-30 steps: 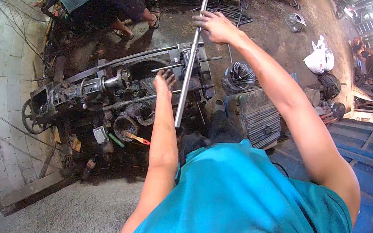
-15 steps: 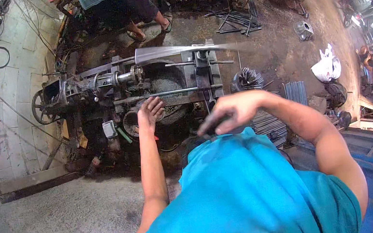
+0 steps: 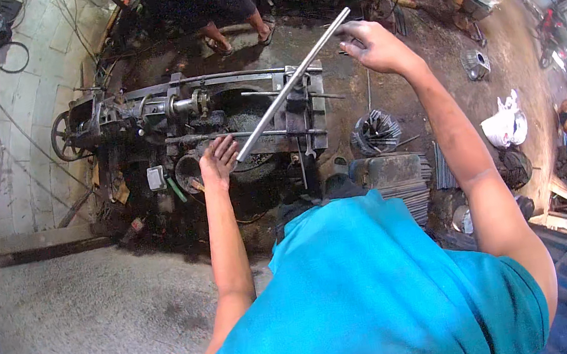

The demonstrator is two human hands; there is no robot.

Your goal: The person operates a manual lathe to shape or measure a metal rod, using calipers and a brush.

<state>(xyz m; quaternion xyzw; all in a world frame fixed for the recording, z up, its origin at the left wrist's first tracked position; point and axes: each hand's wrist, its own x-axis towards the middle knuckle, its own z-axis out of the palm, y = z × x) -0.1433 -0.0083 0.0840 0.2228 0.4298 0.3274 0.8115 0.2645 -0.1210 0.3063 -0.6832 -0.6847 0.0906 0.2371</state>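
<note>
gripping the top end of a long steel rod [image 3: 291, 85], your right hand [image 3: 374, 48] is closing its fingers around it up near the far side of the machine [image 3: 194, 128]. the rod is slanting down and to the left across the greasy machine, and its lower end is sitting just beside your left hand [image 3: 219, 161], which is lying flat with the fingers spread on the machine frame, not holding anything. judging by its shine and straightness, the rod is stiff, fairly heavy for its thinness and probably slick with oil, so holding it by one end is leaving the other end free to swing; taking it nearer the middle with the second hand would be steadying it. as for packages, a white plastic bag [image 3: 504, 127] is lying on the dirt floor [image 3: 446, 77] well to your right; no labels or signs are clear enough to tell.
</note>
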